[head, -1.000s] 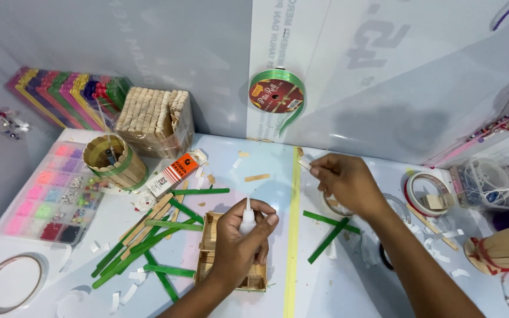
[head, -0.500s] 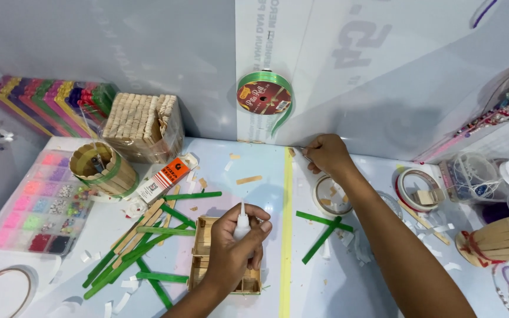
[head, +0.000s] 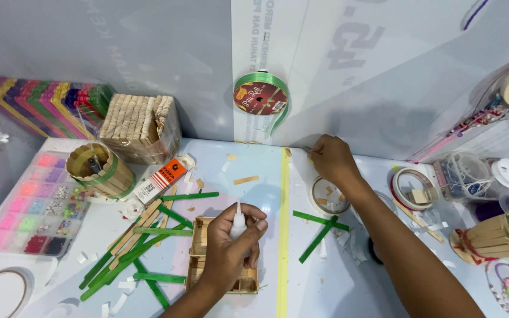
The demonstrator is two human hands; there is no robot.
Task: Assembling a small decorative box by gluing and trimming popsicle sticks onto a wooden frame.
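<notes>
- The table (head: 254,171) carries scattered green and plain craft sticks.
- A wooden stick frame (head: 198,259) lies under the left hand (head: 231,247).
- Left fingers wrap a small white glue bottle (head: 240,222), nozzle up.
- The right hand (head: 332,160) reaches the back wall, fingers pinching a small stick piece (head: 308,152).

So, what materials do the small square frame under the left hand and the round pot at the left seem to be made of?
The square frame looks like bare, unpainted wood: flat craft sticks of pale tan, matt, laid in layers. The left hand holds a small white bottle over it, likely plastic. The round pot also seems to be made of upright wooden sticks, with a green band around them, perhaps ribbon or tape.
</notes>
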